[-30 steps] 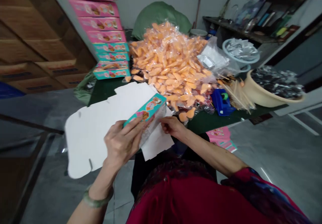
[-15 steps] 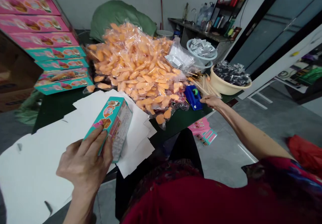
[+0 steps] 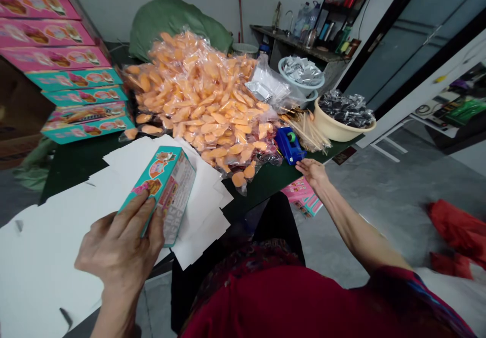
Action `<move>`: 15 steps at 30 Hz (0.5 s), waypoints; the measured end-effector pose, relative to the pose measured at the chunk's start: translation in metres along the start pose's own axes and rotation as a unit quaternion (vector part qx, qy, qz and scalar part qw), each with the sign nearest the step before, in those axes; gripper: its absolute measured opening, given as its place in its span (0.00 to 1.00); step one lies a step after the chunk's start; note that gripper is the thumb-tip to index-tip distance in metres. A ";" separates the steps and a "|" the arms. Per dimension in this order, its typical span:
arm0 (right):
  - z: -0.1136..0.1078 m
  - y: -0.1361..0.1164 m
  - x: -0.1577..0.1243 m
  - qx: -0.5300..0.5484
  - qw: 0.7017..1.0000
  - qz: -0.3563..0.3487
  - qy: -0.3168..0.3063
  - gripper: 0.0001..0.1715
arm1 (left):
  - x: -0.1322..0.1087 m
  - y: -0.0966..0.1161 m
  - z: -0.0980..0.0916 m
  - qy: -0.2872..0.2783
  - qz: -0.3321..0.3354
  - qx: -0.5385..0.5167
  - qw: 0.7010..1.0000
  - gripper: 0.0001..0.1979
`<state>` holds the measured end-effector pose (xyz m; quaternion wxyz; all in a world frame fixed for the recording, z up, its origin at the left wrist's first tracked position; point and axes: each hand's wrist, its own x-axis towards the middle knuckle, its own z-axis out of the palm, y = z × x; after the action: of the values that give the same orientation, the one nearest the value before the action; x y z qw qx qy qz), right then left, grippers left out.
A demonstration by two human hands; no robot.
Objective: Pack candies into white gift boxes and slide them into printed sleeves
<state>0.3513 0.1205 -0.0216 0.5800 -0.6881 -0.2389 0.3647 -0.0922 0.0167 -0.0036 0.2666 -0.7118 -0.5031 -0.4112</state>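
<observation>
My left hand point(image 3: 121, 247) is closed around a teal and pink printed box point(image 3: 167, 186), holding it over a spread of flat white cardboard blanks point(image 3: 49, 237) on the dark green table point(image 3: 273, 178). My right hand point(image 3: 312, 172) reaches out to the right, right beside a blue tape dispenser point(image 3: 288, 145); its fingers look pinched together, and I cannot make out anything in them. A large heap of orange snacks in clear wrappers point(image 3: 201, 95) lies behind the box.
Stacked pink and teal boxes point(image 3: 72, 80) stand at the left. A bundle of wooden sticks point(image 3: 313, 133), a beige bowl of dark packets point(image 3: 343, 118) and a pale bowl of silver packets point(image 3: 301, 72) sit at the right. More printed boxes point(image 3: 306, 199) lie on the floor.
My right hand left the box, went out to the sticks beside the tape dispenser and has now drawn slightly back toward me. My left hand keeps hold of the box.
</observation>
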 end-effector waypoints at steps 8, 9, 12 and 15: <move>0.005 0.004 -0.002 -0.180 0.982 -0.053 0.003 0.13 | -0.002 0.006 0.003 0.040 -0.038 0.019 0.998 0.16; 0.004 0.004 -0.010 -0.215 0.973 -0.082 0.001 0.12 | -0.001 0.007 0.002 0.052 -0.031 0.004 0.998 0.16; 0.011 0.005 -0.047 -0.298 0.928 -0.217 -0.054 0.07 | 0.005 0.010 -0.006 0.037 -0.006 -0.027 0.999 0.13; 0.043 -0.001 -0.106 -0.251 0.889 -0.254 -0.287 0.12 | 0.006 0.012 -0.020 -0.032 -0.019 -0.013 0.999 0.12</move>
<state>0.2524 0.0680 0.0010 0.3673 -0.5922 -0.6445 0.3146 -0.0864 -0.0002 0.0124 0.2332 -0.7183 -0.5192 -0.4001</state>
